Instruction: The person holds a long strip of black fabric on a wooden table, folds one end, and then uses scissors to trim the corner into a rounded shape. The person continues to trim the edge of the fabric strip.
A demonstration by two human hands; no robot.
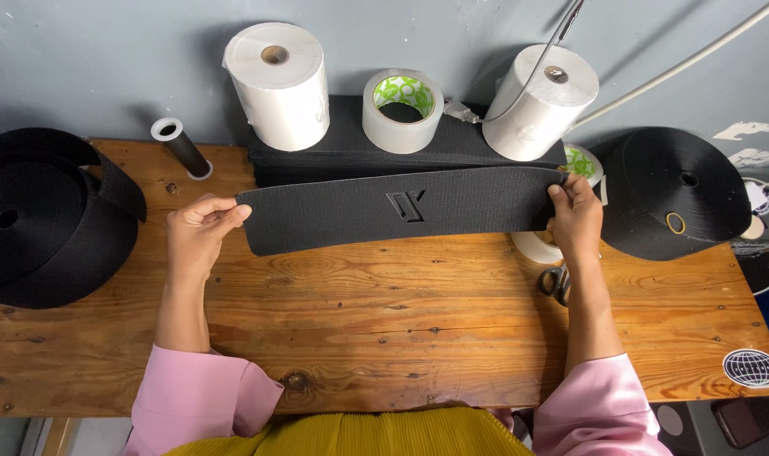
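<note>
Both forearms reach away from the body, far apart, pink sleeves pushed back near the elbows. The left hand is raised with thumb and curled fingers pinched together, pointing right. The right hand mirrors it on the right, fingers pinched and knuckles up, wrist straight.

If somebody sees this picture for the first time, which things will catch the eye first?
First, the long black elastic fabric strip with a raised emblem, stretched above the wooden table between the left hand and right hand. Then the two white paper rolls by the wall, and the big black webbing rolls at both table ends.
</note>
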